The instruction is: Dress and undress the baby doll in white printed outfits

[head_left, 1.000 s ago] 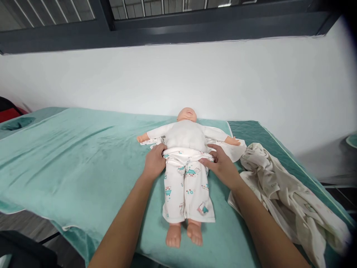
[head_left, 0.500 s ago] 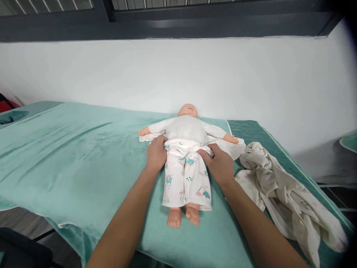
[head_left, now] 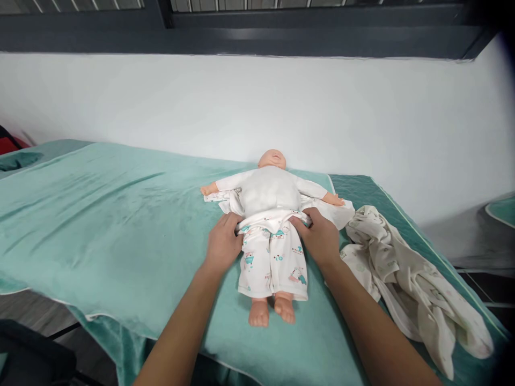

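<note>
A baby doll (head_left: 270, 187) lies on its back, head toward the wall and bare feet toward me, arms spread wide. White trousers (head_left: 257, 268) with teal and small animal prints cover its legs to the ankles. My left hand (head_left: 225, 240) is closed on the waistband at the doll's hip on the left. On the opposite hip my right hand (head_left: 319, 236) pinches the waistband, thumb on top. The waistband's front is rolled over between the hands. A white printed top (head_left: 336, 213) lies spread beneath the doll's arms.
A teal blanket (head_left: 104, 230) covers the bed. Crumpled cream cloth (head_left: 406, 273) lies to the right on a darker green quilted cover (head_left: 356, 185). Behind stands a white wall (head_left: 201, 107), with a dark metal frame (head_left: 281, 37) above. A black object (head_left: 32, 354) is at the lower left.
The front of the waistband has come down and folded over, baring more of the doll's white belly. My left hand has shifted slightly toward me, still at the hip.
</note>
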### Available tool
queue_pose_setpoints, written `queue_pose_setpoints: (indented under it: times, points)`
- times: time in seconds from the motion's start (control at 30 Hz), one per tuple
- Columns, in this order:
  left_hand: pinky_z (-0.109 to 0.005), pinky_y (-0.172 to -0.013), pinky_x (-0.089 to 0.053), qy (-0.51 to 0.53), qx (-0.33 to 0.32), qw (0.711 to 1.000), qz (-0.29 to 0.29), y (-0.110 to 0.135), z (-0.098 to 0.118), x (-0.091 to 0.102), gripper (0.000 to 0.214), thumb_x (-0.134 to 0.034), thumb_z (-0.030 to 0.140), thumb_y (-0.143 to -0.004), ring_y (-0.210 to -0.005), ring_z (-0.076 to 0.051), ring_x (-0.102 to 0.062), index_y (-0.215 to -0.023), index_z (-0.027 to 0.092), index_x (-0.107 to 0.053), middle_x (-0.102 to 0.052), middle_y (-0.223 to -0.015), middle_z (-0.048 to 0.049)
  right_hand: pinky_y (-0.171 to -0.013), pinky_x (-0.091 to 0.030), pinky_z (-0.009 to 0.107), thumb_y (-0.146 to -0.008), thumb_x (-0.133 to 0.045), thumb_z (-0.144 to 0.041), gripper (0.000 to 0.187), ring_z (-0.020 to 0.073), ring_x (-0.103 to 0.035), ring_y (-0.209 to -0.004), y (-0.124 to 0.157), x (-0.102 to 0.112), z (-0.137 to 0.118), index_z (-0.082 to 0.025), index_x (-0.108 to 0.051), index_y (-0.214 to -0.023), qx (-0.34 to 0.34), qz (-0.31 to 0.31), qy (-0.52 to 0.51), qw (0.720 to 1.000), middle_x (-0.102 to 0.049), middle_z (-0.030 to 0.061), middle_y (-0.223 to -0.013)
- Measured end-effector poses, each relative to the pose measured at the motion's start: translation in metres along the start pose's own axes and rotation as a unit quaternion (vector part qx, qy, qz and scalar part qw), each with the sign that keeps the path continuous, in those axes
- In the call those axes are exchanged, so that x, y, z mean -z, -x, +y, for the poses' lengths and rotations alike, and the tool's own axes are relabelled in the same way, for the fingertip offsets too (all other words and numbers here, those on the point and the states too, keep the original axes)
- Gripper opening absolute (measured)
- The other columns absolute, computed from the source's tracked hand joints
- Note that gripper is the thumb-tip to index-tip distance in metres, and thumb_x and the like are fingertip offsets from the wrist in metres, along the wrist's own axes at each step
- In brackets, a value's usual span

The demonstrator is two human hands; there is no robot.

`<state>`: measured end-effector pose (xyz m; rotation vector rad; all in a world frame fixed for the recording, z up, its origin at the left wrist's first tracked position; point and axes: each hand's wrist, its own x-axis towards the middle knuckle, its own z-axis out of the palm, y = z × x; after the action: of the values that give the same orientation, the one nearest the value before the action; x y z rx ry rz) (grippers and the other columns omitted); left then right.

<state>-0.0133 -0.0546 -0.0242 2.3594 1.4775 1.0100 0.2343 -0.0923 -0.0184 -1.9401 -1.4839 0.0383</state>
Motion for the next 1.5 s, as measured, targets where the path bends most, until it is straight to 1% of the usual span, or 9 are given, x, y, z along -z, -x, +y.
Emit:
queue_pose_setpoints:
  times: [0.27,0.47,0.57,0.7,0.87,1.03,1.17,1.33,1.5]
  points:
    - [-0.031,-0.069,-0.038,-0.016,0.041,0.999,-0.011,-0.004,0.002,-0.001,0.027,-0.048,0.004,-0.07,-0.086,-0.021,-0.056,-0.088,0.023,-0.052,-0.061,-0.087,-0.0022,-0.063,-0.034,0.029,-0.082,-0.054,-0.067,0.046,0.0224,-0.06,-0.069,0.009,0.004,0.0,-0.025,-0.057,-0.101,-0.014,-0.011,-0.052,0.998,-0.068,0.0023,-0.079]
    - [-0.031,-0.068,-0.038,-0.009,0.04,0.999,0.002,-0.005,0.0,-0.003,0.026,-0.049,0.004,-0.07,-0.085,-0.02,-0.057,-0.089,0.023,-0.053,-0.061,-0.087,-0.0022,-0.064,-0.037,0.03,-0.08,-0.059,-0.066,0.047,0.0201,-0.059,-0.067,0.02,0.01,-0.003,-0.024,-0.054,-0.102,-0.015,-0.012,-0.104,0.994,-0.07,0.0017,-0.083]
    - [-0.03,-0.068,-0.037,-0.013,0.04,0.999,0.004,-0.005,0.0,-0.003,0.026,-0.05,0.004,-0.071,-0.083,-0.02,-0.057,-0.089,0.023,-0.054,-0.06,-0.085,-0.0016,-0.064,-0.038,0.03,-0.08,-0.06,-0.065,0.048,0.02,-0.058,-0.066,0.024,0.011,-0.003,-0.024,-0.054,-0.104,-0.011,-0.014,-0.113,0.993,-0.07,0.002,-0.083]
    - [-0.029,-0.068,-0.038,-0.022,0.048,0.999,0.004,-0.004,0.001,-0.003,0.025,-0.051,0.005,-0.072,-0.083,-0.02,-0.057,-0.089,0.023,-0.054,-0.061,-0.085,-0.0015,-0.062,-0.036,0.029,-0.08,-0.061,-0.064,0.046,0.0188,-0.055,-0.063,0.027,0.012,-0.003,-0.024,-0.053,-0.101,-0.009,-0.023,-0.116,0.993,-0.067,0.0001,-0.078]
    - [-0.029,-0.067,-0.037,-0.017,0.044,0.999,0.009,-0.004,0.001,-0.003,0.025,-0.05,0.005,-0.072,-0.083,-0.02,-0.057,-0.089,0.023,-0.054,-0.061,-0.086,-0.0019,-0.059,-0.034,0.028,-0.081,-0.062,-0.062,0.041,0.017,-0.051,-0.059,0.033,0.012,-0.004,-0.025,-0.053,-0.095,-0.013,-0.025,-0.132,0.991,-0.058,-0.0044,-0.064]
    - [-0.028,-0.068,-0.036,-0.016,0.037,0.999,0.013,-0.004,0.002,-0.003,0.024,-0.05,0.006,-0.072,-0.083,-0.019,-0.057,-0.089,0.023,-0.054,-0.061,-0.087,-0.0019,-0.057,-0.034,0.027,-0.081,-0.063,-0.062,0.04,0.0144,-0.047,-0.055,0.044,0.014,-0.003,-0.024,-0.052,-0.092,-0.011,-0.029,-0.16,0.987,-0.052,-0.0065,-0.061]
    - [-0.028,-0.067,-0.036,-0.016,0.027,0.999,0.016,-0.004,0.002,-0.002,0.023,-0.05,0.006,-0.073,-0.082,-0.019,-0.056,-0.088,0.023,-0.054,-0.06,-0.085,-0.0018,-0.056,-0.035,0.027,-0.082,-0.063,-0.062,0.04,0.0138,-0.046,-0.057,0.047,0.013,-0.001,-0.024,-0.053,-0.091,-0.013,-0.042,-0.182,0.982,-0.054,-0.0059,-0.064]
    - [-0.028,-0.067,-0.036,-0.005,0.024,1.0,0.015,-0.004,0.002,-0.002,0.023,-0.05,0.005,-0.071,-0.08,-0.019,-0.055,-0.087,0.022,-0.053,-0.06,-0.085,-0.0015,-0.06,-0.036,0.028,-0.085,-0.059,-0.061,0.038,0.0152,-0.048,-0.062,0.04,0.011,0.002,-0.025,-0.055,-0.095,0.009,-0.109,-0.197,0.974,-0.054,-0.005,-0.067]
    - [-0.028,-0.067,-0.035,0.012,0.03,0.999,0.016,-0.005,0.003,-0.002,0.021,-0.051,0.008,-0.072,-0.08,-0.018,-0.054,-0.087,0.022,-0.053,-0.059,-0.084,-0.001,-0.067,-0.039,0.029,-0.086,-0.058,-0.059,0.037,0.0176,-0.053,-0.072,0.036,0.013,0.002,-0.025,-0.059,-0.101,0.03,-0.12,-0.198,0.972,-0.063,-0.0015,-0.083]
